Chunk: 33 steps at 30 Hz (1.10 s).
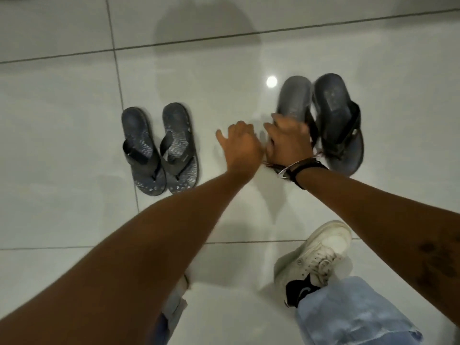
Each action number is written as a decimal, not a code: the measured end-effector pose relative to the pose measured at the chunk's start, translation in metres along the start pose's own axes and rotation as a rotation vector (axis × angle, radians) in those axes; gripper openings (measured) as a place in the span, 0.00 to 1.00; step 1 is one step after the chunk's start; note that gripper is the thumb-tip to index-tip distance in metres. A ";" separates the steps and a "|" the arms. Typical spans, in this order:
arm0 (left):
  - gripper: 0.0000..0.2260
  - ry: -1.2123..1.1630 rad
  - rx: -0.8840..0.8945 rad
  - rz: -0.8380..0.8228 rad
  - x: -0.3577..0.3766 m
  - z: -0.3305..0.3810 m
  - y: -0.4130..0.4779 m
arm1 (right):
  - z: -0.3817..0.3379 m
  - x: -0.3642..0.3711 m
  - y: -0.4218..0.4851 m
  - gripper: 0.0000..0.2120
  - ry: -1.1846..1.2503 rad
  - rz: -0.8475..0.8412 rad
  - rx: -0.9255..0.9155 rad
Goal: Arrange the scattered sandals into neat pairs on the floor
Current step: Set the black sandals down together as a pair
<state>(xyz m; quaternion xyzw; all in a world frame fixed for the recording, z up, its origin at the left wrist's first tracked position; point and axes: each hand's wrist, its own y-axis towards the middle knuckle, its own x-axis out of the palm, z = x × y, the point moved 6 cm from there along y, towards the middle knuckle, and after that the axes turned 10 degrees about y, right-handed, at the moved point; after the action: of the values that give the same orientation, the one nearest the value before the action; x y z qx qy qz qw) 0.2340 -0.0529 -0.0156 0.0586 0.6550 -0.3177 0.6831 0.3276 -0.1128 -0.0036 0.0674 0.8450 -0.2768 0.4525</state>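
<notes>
Nearest to you, at the lower right of the frame, your white sneaker (321,252) stands on the tiled floor (62,120). Above it, at the centre, your left hand (240,143) is loosely spread and holds nothing. Your right hand (288,143) presses on the strap part of the grey sandal (295,98), probably to push it straight against its partner sandal (336,120) just beside it; whether the fingers close around it you cannot tell. The patterned pair (159,148) at centre left already lies neatly side by side.
</notes>
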 end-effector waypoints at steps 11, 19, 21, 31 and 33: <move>0.15 0.228 -0.466 -0.204 0.001 -0.231 -0.005 | -0.072 0.134 0.067 0.38 0.040 -0.365 0.322; 0.05 -0.005 -0.600 -0.177 0.000 -0.261 0.022 | -0.075 0.154 0.065 0.43 -0.139 -0.336 0.350; 0.05 0.013 -0.563 -0.143 -0.011 -0.272 0.040 | -0.075 0.154 0.065 0.43 -0.131 -0.331 0.363; 0.08 -0.007 -0.495 -0.129 -0.068 -0.331 0.132 | -0.083 0.146 0.059 0.45 -0.242 -0.376 0.362; 0.11 0.009 -0.506 -0.137 -0.068 -0.329 0.138 | -0.081 0.148 0.057 0.45 -0.230 -0.372 0.366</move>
<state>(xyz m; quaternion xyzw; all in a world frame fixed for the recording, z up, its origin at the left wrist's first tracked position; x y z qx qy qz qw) 0.0264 0.2442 -0.0429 -0.1574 0.7192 -0.1890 0.6498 0.2030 -0.0425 -0.1099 -0.0399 0.7221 -0.5087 0.4671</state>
